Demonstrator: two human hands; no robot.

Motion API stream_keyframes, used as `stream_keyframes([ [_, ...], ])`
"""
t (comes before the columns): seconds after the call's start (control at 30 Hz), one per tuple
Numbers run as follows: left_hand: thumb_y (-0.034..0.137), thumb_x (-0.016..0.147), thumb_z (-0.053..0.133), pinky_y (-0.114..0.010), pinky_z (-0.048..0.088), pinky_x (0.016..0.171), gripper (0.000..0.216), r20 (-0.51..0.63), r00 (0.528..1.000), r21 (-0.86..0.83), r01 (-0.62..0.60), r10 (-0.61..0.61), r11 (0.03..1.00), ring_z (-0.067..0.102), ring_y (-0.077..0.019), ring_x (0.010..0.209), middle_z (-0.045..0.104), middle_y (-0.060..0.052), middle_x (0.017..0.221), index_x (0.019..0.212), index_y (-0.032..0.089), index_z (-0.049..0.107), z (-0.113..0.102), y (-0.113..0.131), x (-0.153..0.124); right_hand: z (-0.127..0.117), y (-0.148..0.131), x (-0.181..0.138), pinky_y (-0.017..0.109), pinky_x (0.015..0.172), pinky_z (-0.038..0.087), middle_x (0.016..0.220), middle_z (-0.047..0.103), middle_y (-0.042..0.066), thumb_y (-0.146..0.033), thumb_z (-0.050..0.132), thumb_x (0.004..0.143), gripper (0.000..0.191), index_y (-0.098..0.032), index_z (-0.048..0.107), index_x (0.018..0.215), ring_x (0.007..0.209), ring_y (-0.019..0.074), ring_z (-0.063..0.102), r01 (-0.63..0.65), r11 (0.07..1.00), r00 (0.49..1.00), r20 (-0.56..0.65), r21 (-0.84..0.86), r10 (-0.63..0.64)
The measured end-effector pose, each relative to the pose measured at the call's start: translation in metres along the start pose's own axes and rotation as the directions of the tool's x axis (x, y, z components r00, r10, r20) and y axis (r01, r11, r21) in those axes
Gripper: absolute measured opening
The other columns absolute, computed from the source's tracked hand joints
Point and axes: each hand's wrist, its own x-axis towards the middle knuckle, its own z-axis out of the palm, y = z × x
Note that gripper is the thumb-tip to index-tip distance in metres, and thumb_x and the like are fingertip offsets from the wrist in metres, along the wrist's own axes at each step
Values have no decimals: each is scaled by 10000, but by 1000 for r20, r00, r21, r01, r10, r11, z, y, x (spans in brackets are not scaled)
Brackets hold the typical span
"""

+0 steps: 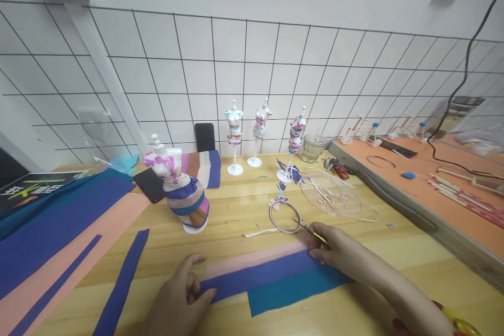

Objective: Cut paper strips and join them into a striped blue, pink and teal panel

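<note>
A flat panel of parallel pink, blue and teal strips (271, 272) lies on the pale wooden table (240, 207). The bare left hand (181, 294) is at the panel's left end; the bare right hand (340, 247), gripping a slim black-and-yellow pointed tool (318, 236), is at its right end.

The wooden tabletop (232, 210) is being lit brightly, a soft shadow being cast below the right forearm (389, 283). The gridded wall (192, 79) is being stretched toward both sides by wide-angle distortion; plastic wrapping (482, 134) is being blurred at the right edge.
</note>
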Motion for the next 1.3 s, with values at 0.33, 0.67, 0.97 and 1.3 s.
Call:
stream_keyframes([
  [0.33,385,681,496,-280,372,566,467,-56,998,59,-6,9,998,542,-179,539,459,88,548,1098,175,489,10,-1,0,-7,-5,-2,237,581,398,737,606,-3,-182,554,713,123,-215,495,816,683,181,574,-87,989,996,-35,-120,83],
  [0.67,406,694,473,-285,374,560,512,-81,996,79,-23,29,997,536,-182,530,462,83,557,1141,158,501,12,0,0,-5,5,1,220,556,380,701,618,-16,-103,525,680,148,-220,455,738,649,153,570,-87,988,996,-40,-127,82],
  [0.97,406,692,479,-277,382,573,533,-81,996,99,-24,32,995,549,-173,529,493,84,559,1171,173,501,12,-2,0,-5,10,2,227,551,387,670,613,-18,-113,525,687,163,-214,503,813,632,160,579,-112,988,993,-52,-107,107],
  [1.3,388,699,479,-280,387,582,579,-65,998,91,-18,24,996,551,-176,557,489,80,575,1221,136,492,12,3,-1,-2,13,4,220,561,382,740,623,4,-169,592,677,158,-214,501,798,690,174,584,-149,982,988,-62,-117,143],
])
